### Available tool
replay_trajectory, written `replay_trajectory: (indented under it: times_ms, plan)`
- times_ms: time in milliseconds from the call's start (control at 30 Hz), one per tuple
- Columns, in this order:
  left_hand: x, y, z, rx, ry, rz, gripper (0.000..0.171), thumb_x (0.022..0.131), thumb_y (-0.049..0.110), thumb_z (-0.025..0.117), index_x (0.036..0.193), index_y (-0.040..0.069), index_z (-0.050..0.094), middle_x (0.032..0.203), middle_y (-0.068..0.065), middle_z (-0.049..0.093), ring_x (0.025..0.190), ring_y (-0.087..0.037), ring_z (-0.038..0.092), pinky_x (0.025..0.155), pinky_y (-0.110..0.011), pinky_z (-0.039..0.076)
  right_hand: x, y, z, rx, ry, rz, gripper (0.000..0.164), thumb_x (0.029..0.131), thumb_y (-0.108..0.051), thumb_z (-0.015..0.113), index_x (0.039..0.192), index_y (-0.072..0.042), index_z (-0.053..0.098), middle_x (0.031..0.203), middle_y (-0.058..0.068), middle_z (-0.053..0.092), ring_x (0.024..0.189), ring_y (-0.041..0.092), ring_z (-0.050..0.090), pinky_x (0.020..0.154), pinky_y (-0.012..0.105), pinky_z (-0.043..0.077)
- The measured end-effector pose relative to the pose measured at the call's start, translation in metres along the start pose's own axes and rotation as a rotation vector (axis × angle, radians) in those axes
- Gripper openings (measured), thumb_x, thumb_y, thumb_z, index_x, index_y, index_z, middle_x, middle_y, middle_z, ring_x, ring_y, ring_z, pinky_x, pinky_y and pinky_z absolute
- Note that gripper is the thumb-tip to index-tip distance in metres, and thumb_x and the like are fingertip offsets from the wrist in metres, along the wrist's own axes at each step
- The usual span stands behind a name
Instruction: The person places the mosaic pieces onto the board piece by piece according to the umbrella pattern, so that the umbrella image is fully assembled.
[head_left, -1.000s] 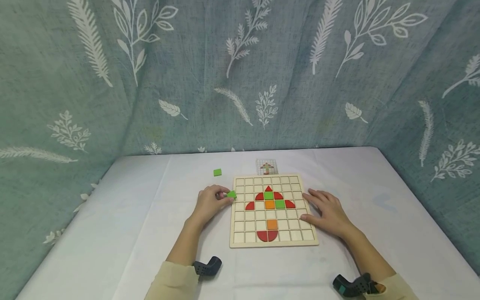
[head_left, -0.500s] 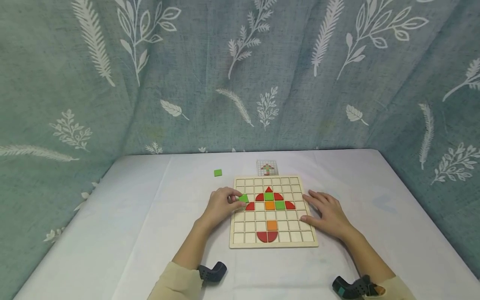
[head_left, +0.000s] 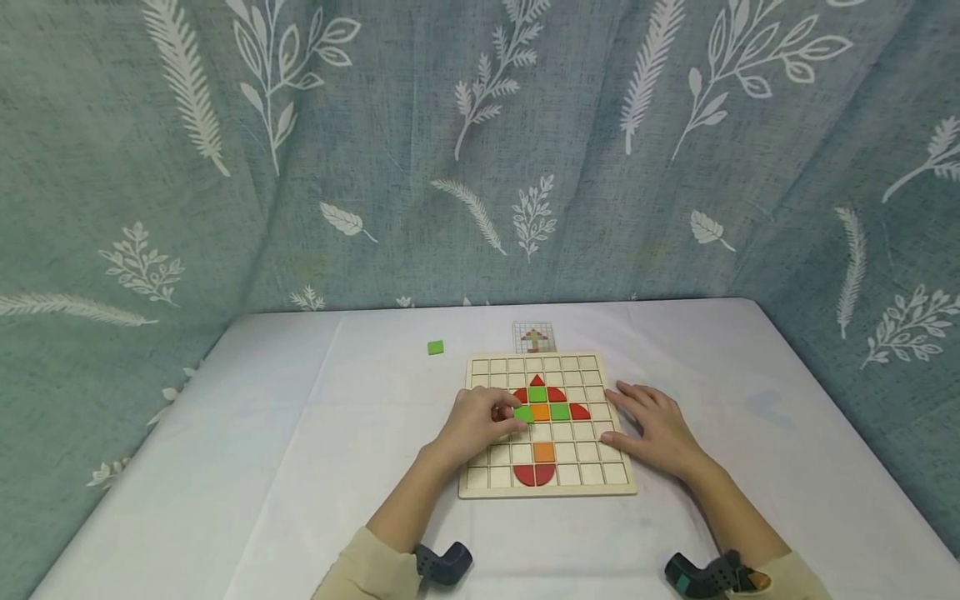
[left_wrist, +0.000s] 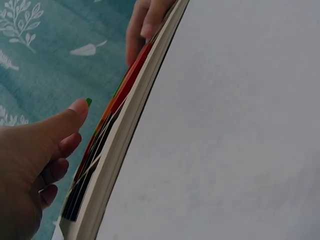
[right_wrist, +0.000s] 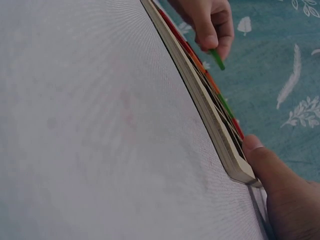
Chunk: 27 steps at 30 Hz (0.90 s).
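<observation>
My left hand (head_left: 478,425) pinches a green square tile (head_left: 524,414) between thumb and fingers. In the right wrist view this tile (right_wrist: 217,59) is tilted and above the board. The wooden grid board (head_left: 592,454) lies flat on the table, with red, green and orange pieces set in its cells. The held tile is just left of an orange square (head_left: 540,412) in the head view. My right hand (head_left: 660,429) rests against the board's right edge, fingers spread and thumb touching the rim. The left hand hides a red piece and several cells on the left.
Another green square tile (head_left: 436,347) lies on the white table (head_left: 337,433), beyond the board's left corner. A small pattern card (head_left: 534,337) lies at the board's far edge. Leaf-patterned curtain (head_left: 405,125) surrounds the table's back and sides.
My left hand has carried the green tile rightward, from the board's left edge to beside the orange square. It now covers the left red piece. The right hand stays put.
</observation>
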<state>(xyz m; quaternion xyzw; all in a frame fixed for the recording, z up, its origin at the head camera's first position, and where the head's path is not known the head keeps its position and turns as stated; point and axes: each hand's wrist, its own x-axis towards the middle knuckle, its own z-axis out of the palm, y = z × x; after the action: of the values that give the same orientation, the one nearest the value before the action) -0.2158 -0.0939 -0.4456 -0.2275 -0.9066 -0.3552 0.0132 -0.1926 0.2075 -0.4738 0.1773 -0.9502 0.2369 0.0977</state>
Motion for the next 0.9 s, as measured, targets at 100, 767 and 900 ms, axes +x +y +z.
replay_trajectory:
  times_ms: [100,767,900]
  plan:
    - [0.002,0.005,0.006,0.026,-0.015,0.031,0.031,0.077,0.036,0.077,0.098,0.015,0.071,0.07,0.015,0.054,0.075,-0.008,0.047,0.086,-0.036,0.031,0.0,0.001,0.0,0.004,-0.003,0.002,0.07,0.078,-0.048,0.07,0.136,-0.012,0.051,0.143,0.015,0.043,0.128,0.038,0.035,0.101,0.061,0.023]
    - [-0.002,0.01,0.014,0.035,0.011,0.057,0.023,0.076,0.036,0.077,0.092,0.021,0.073,0.076,0.015,0.056,0.08,-0.007,0.048,0.082,-0.035,0.029,-0.001,-0.002,-0.001,0.004,0.002,0.005,0.069,0.078,-0.046,0.07,0.135,-0.011,0.052,0.143,0.016,0.044,0.128,0.038,0.035,0.102,0.061,0.023]
    - [-0.002,0.01,0.014,0.048,-0.003,0.059,0.019,0.078,0.036,0.076,0.091,0.022,0.074,0.077,0.016,0.055,0.08,-0.007,0.047,0.083,-0.035,0.029,-0.001,-0.001,-0.001,0.008,0.003,0.01,0.069,0.078,-0.047,0.07,0.135,-0.012,0.052,0.143,0.015,0.044,0.128,0.038,0.035,0.102,0.061,0.023]
